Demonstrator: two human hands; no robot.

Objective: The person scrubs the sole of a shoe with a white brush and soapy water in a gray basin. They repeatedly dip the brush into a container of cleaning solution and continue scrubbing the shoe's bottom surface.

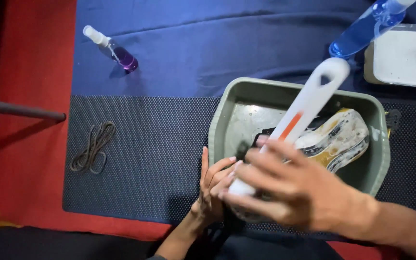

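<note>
Mostly, the view is filled by a dark dotted mat (140,159) laid over blue cloth (208,48). At four o'clock on the mat sits a grey-green basin (217,130), and a soapy shoe (338,137) lies in it sole up, likely so the suds stay contained. The right hand (294,192) is wrapped around a white brush handle (309,101), which points toward one o'clock. The left hand (213,185), fingers pressed together, braces the near rim. A blue spray bottle (367,29) stands at one o'clock, shoelaces (92,147) lie at nine, and a small purple bottle (114,50) at eleven.
</note>
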